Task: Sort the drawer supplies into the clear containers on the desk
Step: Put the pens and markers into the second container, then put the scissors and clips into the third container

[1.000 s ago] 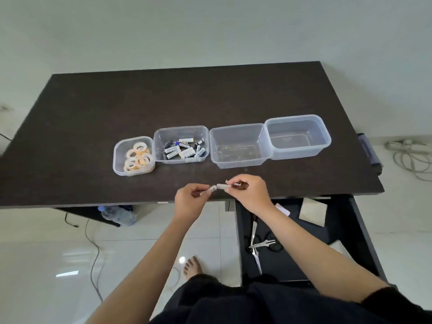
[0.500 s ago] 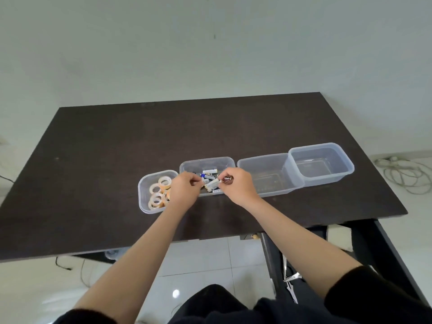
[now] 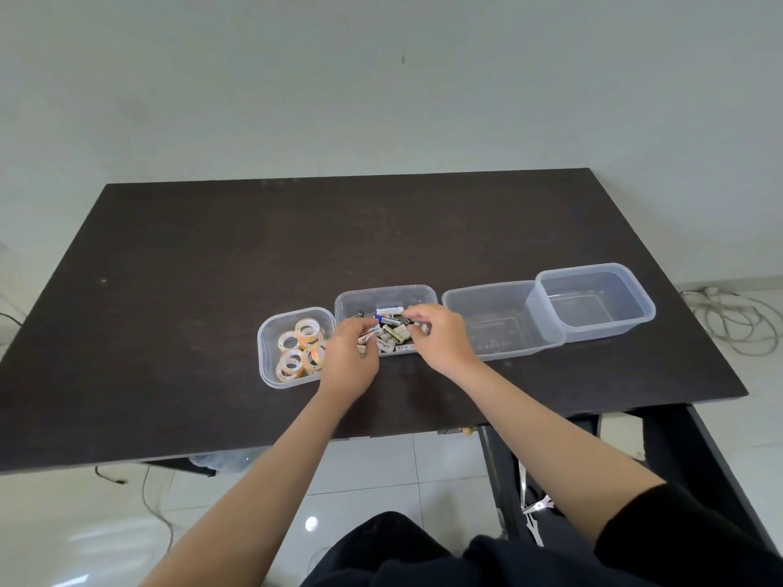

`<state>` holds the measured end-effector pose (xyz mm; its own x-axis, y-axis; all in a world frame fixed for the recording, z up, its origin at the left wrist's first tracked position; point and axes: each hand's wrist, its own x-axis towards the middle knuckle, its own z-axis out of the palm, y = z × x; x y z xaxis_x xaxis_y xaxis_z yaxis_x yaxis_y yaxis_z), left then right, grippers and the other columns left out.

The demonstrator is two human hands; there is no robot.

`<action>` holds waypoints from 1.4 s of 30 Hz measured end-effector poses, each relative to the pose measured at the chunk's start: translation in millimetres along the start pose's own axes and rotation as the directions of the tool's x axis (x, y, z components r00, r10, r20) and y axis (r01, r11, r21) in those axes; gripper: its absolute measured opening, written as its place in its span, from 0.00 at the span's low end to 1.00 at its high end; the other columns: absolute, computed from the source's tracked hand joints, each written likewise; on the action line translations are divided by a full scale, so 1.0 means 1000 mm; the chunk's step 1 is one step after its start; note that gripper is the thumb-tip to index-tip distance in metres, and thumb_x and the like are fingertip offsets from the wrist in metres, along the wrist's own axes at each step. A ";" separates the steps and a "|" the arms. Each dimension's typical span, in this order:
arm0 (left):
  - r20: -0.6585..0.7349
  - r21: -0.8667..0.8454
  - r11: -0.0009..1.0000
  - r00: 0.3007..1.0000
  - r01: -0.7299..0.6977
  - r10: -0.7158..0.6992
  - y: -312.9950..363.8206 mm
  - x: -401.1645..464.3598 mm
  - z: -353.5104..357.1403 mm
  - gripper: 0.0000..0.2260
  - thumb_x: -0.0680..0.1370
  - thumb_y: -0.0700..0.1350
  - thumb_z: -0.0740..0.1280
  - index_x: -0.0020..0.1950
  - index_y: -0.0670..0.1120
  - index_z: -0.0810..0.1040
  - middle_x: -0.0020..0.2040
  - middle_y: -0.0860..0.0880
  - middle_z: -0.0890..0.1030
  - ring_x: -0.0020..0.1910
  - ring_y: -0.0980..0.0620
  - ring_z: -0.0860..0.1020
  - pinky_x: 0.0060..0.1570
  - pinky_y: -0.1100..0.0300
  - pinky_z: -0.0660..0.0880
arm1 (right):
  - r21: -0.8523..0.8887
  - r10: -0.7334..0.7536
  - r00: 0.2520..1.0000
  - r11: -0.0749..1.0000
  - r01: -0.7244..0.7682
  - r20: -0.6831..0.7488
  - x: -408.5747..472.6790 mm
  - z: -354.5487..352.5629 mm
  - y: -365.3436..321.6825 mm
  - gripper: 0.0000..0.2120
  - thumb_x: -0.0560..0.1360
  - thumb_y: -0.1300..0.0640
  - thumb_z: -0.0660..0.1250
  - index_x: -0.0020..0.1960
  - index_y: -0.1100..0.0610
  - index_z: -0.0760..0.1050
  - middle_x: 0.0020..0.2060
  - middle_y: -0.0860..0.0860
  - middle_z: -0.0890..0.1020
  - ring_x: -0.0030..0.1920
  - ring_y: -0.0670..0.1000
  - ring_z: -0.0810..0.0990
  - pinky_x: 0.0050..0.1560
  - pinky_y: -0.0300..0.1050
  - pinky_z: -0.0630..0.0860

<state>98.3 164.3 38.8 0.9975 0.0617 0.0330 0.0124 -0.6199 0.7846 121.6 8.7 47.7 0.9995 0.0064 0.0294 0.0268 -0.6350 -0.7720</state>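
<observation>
Because the sorting runs from drawer to desktop, the desk (image 3: pixel 212 290) carries four clear tubs in a row along its six-o'clock edge, within easy reach of the seated person. At three o'clock of the row the end tub (image 3: pixel 635 302) appears to hold nothing, and its rim overlaps that of the next tub (image 3: pixel 457 315), whose floor shows only faint specks too small to name. At nine o'clock the small tub (image 3: pixel 265 353) holds tape rolls (image 3: pixel 298 347), kept apart by kind. Between them sits the battery tub (image 3: pixel 364 296), where the batteries (image 3: pixel 392 332) lie heaped; both hands meet over it, probably to drop off or settle pieces there.

Coming in from seven o'clock, the left hand (image 3: pixel 349 358) has its fingers curled down into the tub, with a small pale cylinder seemingly pinched at the tips, though the knuckles hide the contact. From five o'clock the right hand (image 3: pixel 440 336) curls likewise over the pile; whether it grasps a battery or merely touches the heap I cannot tell.

At five o'clock, below the desk edge, the open drawer (image 3: pixel 699 480) is largely cut off by the right arm and dark sleeve; only the scissors (image 3: pixel 536 508) show, so what remains to be sorted is unclear.
</observation>
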 end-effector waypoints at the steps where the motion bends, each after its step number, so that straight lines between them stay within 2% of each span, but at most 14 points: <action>1: -0.028 0.005 0.999 0.999 -0.037 0.037 0.002 -0.005 0.003 0.11 0.77 0.38 0.64 0.59 0.43 0.77 0.57 0.48 0.79 0.57 0.51 0.77 0.53 0.64 0.71 | 0.011 -0.024 1.000 1.000 0.024 -0.018 -0.003 -0.002 0.002 0.11 0.74 0.66 0.66 0.55 0.59 0.81 0.53 0.54 0.83 0.53 0.51 0.81 0.54 0.41 0.77; 5: -0.097 -0.016 0.985 0.980 -0.174 0.172 0.012 -0.028 0.027 0.09 0.75 0.35 0.65 0.53 0.42 0.79 0.51 0.48 0.79 0.51 0.52 0.76 0.48 0.69 0.70 | 0.040 -0.132 0.987 0.990 0.135 -0.089 -0.026 -0.014 0.020 0.06 0.73 0.66 0.69 0.49 0.60 0.81 0.45 0.54 0.82 0.44 0.50 0.81 0.47 0.42 0.81; 10: -0.056 -0.021 0.974 0.973 -0.226 0.225 0.028 -0.071 0.078 0.09 0.73 0.38 0.62 0.49 0.42 0.79 0.47 0.48 0.78 0.47 0.50 0.76 0.45 0.60 0.74 | 0.004 -0.252 0.951 0.966 0.257 -0.178 -0.076 -0.038 0.058 0.03 0.71 0.65 0.70 0.44 0.61 0.80 0.39 0.53 0.79 0.34 0.48 0.78 0.37 0.42 0.78; 14: 0.029 -0.029 0.978 0.978 -0.206 0.206 0.039 -0.109 0.124 0.08 0.72 0.35 0.62 0.46 0.44 0.78 0.44 0.50 0.76 0.44 0.51 0.75 0.44 0.58 0.75 | -0.021 -0.325 0.936 0.946 0.325 -0.136 -0.114 -0.062 0.097 0.02 0.71 0.66 0.69 0.44 0.63 0.79 0.43 0.56 0.79 0.42 0.53 0.80 0.44 0.44 0.78; 17: 0.052 -0.010 0.990 0.989 -0.139 0.139 0.049 -0.132 0.151 0.10 0.73 0.35 0.63 0.49 0.45 0.79 0.46 0.51 0.76 0.46 0.53 0.75 0.50 0.68 0.71 | -0.032 -0.364 0.930 0.931 0.363 -0.045 -0.129 -0.080 0.125 0.03 0.73 0.66 0.68 0.45 0.63 0.79 0.45 0.57 0.78 0.46 0.53 0.79 0.47 0.44 0.77; 19: 0.054 0.007 0.995 0.993 -0.102 0.101 0.057 -0.138 0.163 0.10 0.74 0.34 0.63 0.51 0.44 0.79 0.48 0.50 0.77 0.48 0.54 0.75 0.51 0.68 0.70 | -0.024 -0.360 0.933 0.933 0.360 -0.008 -0.133 -0.091 0.142 0.03 0.73 0.65 0.67 0.46 0.63 0.79 0.45 0.56 0.78 0.46 0.52 0.79 0.47 0.42 0.77; 23: -0.025 0.032 0.999 1.000 0.019 -0.018 0.072 -0.139 0.184 0.10 0.75 0.34 0.64 0.53 0.43 0.79 0.51 0.49 0.78 0.50 0.54 0.76 0.52 0.71 0.67 | 0.015 -0.254 0.967 0.967 0.255 -0.031 -0.144 -0.111 0.175 0.05 0.73 0.65 0.67 0.47 0.61 0.79 0.45 0.53 0.78 0.43 0.48 0.77 0.41 0.35 0.74; 25: -0.038 0.040 0.998 0.998 0.044 -0.042 0.081 -0.142 0.195 0.10 0.75 0.34 0.64 0.53 0.43 0.79 0.51 0.49 0.77 0.49 0.54 0.76 0.51 0.71 0.67 | 0.000 -0.219 0.975 0.976 0.219 -0.036 -0.155 -0.123 0.197 0.05 0.72 0.65 0.67 0.46 0.60 0.79 0.44 0.52 0.78 0.43 0.47 0.77 0.42 0.35 0.75; 31: 0.090 0.079 0.992 0.991 0.097 -0.103 0.091 -0.180 0.250 0.09 0.76 0.37 0.63 0.54 0.43 0.78 0.51 0.51 0.75 0.42 0.54 0.77 0.45 0.59 0.76 | -0.140 -0.012 0.998 0.990 0.021 0.066 -0.201 -0.159 0.283 0.04 0.72 0.63 0.67 0.46 0.57 0.79 0.44 0.50 0.77 0.47 0.47 0.75 0.39 0.38 0.72; 34: 0.191 0.149 0.973 0.961 0.175 -0.202 0.088 -0.195 0.274 0.13 0.76 0.40 0.64 0.60 0.44 0.76 0.59 0.48 0.74 0.52 0.51 0.76 0.53 0.59 0.75 | -0.228 0.096 0.981 0.972 -0.056 0.170 -0.211 -0.177 0.320 0.08 0.72 0.62 0.68 0.50 0.58 0.79 0.48 0.52 0.77 0.53 0.52 0.74 0.44 0.48 0.78; 36: 0.261 0.249 0.946 0.926 0.207 -0.271 0.084 -0.195 0.286 0.19 0.75 0.43 0.65 0.66 0.45 0.71 0.66 0.46 0.69 0.63 0.46 0.70 0.59 0.58 0.70 | -0.321 0.170 0.954 0.943 -0.085 0.248 -0.207 -0.189 0.335 0.13 0.72 0.59 0.67 0.57 0.57 0.77 0.55 0.53 0.76 0.58 0.56 0.72 0.52 0.53 0.77; 39: 0.330 0.413 0.882 0.866 0.227 -0.377 0.079 -0.186 0.298 0.30 0.74 0.49 0.67 0.74 0.49 0.60 0.75 0.46 0.56 0.72 0.41 0.59 0.64 0.49 0.69 | -0.532 0.326 0.897 0.837 -0.126 0.300 -0.191 -0.204 0.349 0.25 0.73 0.52 0.66 0.69 0.50 0.67 0.72 0.53 0.63 0.69 0.58 0.62 0.66 0.56 0.68; 42: 0.363 0.512 0.838 0.836 0.190 -0.411 0.071 -0.170 0.310 0.38 0.73 0.53 0.69 0.77 0.53 0.51 0.77 0.47 0.46 0.74 0.38 0.52 0.63 0.44 0.70 | -0.591 0.411 0.859 0.789 -0.168 0.305 -0.169 -0.210 0.359 0.37 0.72 0.47 0.68 0.75 0.46 0.52 0.77 0.51 0.47 0.74 0.59 0.50 0.70 0.57 0.63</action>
<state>-49.0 -132.7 -103.3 0.8541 0.0225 -0.5196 0.2348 -0.9082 0.3466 -40.7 -382.6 -101.7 0.8740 -0.0203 -0.4855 -0.1552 -0.9585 -0.2392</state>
